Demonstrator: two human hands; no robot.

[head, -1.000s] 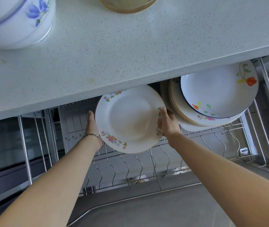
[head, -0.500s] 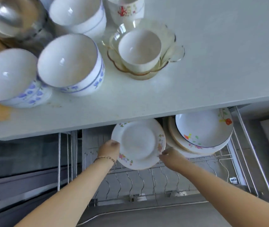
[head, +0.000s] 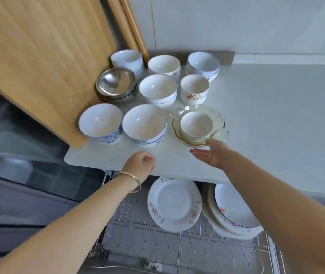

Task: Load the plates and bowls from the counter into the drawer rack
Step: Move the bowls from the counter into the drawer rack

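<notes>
Several white bowls stand on the white counter [head: 276, 119], among them a blue-patterned bowl [head: 144, 124] at the front. A small white bowl [head: 196, 124] sits inside an amber glass dish [head: 219, 123]. My right hand [head: 210, 154] hovers open just in front of that dish, fingers straight. My left hand [head: 141, 166] hangs over the counter's front edge with fingers loosely curled, holding nothing. Below, a floral plate [head: 174, 204] stands upright in the wire drawer rack [head: 157, 246], beside several stacked plates [head: 234, 216] on the right.
A steel bowl stack [head: 116, 84] sits at the back left next to a wooden cabinet door [head: 39, 56]. More white bowls fill the rear rows. The right part of the counter carries nothing. Rack slots in front of the plates are free.
Both hands let go of the floral plate, now standing in the rack, and rose to the counter. The view tilted up to show the bowls.
</notes>
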